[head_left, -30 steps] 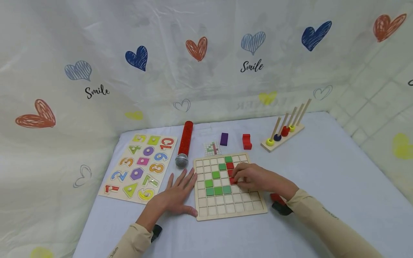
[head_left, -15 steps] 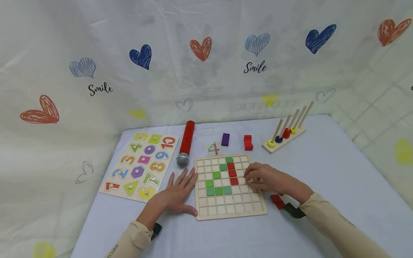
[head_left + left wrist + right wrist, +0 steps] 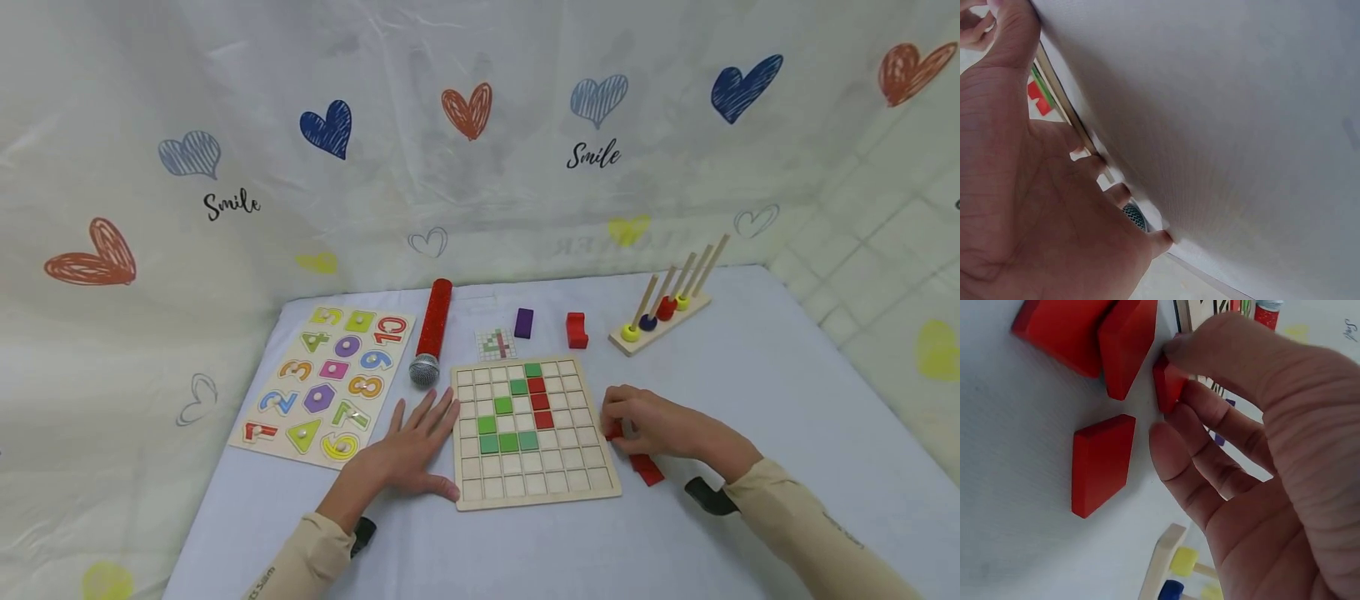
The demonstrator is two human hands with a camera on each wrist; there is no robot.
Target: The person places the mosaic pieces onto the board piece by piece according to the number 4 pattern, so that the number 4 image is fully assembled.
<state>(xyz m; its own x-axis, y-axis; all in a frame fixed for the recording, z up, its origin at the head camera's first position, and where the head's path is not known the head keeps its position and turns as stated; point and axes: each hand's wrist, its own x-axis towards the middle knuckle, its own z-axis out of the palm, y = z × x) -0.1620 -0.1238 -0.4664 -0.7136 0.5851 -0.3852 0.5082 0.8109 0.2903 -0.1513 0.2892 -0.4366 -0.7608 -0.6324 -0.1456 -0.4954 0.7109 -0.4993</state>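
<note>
A wooden grid board (image 3: 535,484) lies flat with several green tiles (image 3: 508,442) and a column of red tiles (image 3: 542,402) set in its cells. My left hand (image 3: 408,454) rests spread on the cloth, fingertips and thumb at the board's left edge. Just past the right edge, my right hand (image 3: 663,423) pinches a red square tile (image 3: 1169,381) between thumb and fingers, seen in the right wrist view. Other loose red tiles (image 3: 1104,465) lie on the cloth around that hand, partly hidden by it in the head view.
Behind the board lie a small pattern card (image 3: 495,344), a purple block (image 3: 524,323) and a red notched block (image 3: 577,331). A red microphone (image 3: 431,333) and a number puzzle (image 3: 318,398) lie left. A peg stand (image 3: 663,325) is at the back right.
My right hand has moved right, off the red tiles on the board to the loose ones beside it, and now pinches one. My left hand has stayed in place.
</note>
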